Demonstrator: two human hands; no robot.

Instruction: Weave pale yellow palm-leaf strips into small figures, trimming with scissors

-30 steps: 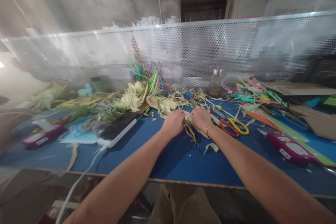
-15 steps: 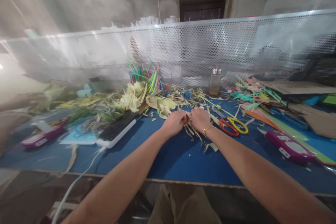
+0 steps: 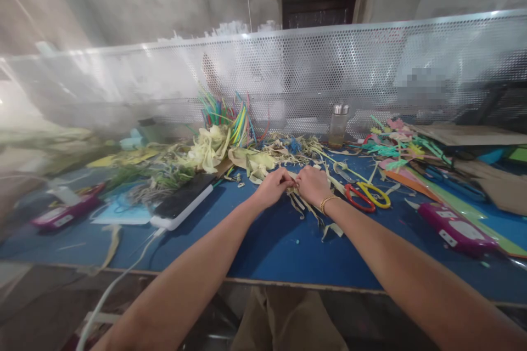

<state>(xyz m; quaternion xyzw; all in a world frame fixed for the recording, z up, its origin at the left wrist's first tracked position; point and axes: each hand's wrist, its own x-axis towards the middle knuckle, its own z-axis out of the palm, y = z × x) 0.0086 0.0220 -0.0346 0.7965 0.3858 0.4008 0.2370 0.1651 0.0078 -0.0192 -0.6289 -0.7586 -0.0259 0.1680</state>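
My left hand [image 3: 274,187] and my right hand [image 3: 313,185] meet over the middle of the blue table. Both are closed, fingertips pinched close together on a bundle of pale husk strips [image 3: 297,203]. Loose ends of the strips hang below the fingers onto the tabletop; the pinched part is mostly hidden. A gold bracelet [image 3: 328,203] circles my right wrist. Just right of that hand lie scissors [image 3: 366,196] with one red and one yellow handle loop. Beyond my left hand sits a pile of cream-coloured husks [image 3: 253,162].
A phone [image 3: 185,203] with a white cable lies at left, near a purple power strip [image 3: 68,214]. Another purple power strip [image 3: 455,230] is at right, beside coloured sheets [image 3: 473,208]. A glass bottle [image 3: 338,125] stands before the perforated metal screen [image 3: 304,77].
My left fingers have lifted and spread slightly at the pinch. Both hands otherwise stay in place; the view has tilted down a little.
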